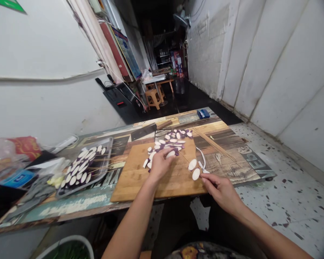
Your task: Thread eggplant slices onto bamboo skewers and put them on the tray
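Through the head camera I have both hands over the near part of the cutting board (132, 172), which lies on the patterned worktop (221, 169). My left hand (161, 165) is closed in a pinch on a pale, purple-edged slice (171, 154), held between thumb and fingertips at the near edge of the sliced pile (173, 140). My right hand (220, 190) has its fingers closed around the near right end of a thin skewer (184, 157). Two threaded slices (196, 174) sit on that skewer, one just beside my right fingertips and the other a little farther left. From them the bare stick slants far and left, its tip end near the slice in my left fingers; I can't tell if they touch.

The pile spreads over the far part of the board and past its far edge. To the left, a metal tray (104, 166) holds more slices in rows, with sticks jutting out to the right. A knife (143, 132) lies beyond the board, handle to the right. Loose skewers (218, 146) rest to the right of the pile, and a blue box (203, 114) sits near the worktop's far edge. A white cord (203, 157) curves at the board's right side.
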Demonstrator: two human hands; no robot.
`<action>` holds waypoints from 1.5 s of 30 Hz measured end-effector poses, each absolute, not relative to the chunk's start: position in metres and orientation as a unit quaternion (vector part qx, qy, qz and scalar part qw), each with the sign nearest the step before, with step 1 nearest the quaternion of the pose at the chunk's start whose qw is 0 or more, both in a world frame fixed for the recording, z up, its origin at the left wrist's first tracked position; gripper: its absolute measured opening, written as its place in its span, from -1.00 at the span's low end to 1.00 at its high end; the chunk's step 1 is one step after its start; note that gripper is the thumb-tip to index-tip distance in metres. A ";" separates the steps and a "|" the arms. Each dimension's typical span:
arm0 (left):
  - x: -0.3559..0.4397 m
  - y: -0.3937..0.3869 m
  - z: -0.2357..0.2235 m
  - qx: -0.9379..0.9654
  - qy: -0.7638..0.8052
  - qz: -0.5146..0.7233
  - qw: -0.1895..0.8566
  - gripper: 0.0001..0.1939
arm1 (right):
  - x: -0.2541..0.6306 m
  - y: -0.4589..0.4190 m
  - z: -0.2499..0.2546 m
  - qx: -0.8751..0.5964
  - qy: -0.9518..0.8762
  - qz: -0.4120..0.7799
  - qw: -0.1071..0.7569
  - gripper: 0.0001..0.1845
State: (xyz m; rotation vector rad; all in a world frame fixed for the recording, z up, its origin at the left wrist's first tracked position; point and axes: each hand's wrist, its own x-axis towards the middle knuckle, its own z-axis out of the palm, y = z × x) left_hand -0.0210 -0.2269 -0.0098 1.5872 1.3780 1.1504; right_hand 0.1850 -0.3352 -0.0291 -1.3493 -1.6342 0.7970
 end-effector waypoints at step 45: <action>-0.020 -0.235 0.009 0.254 0.440 0.524 0.684 -0.94 | 0.180 -0.341 -0.020 -0.525 -0.689 0.296 0.403 -0.71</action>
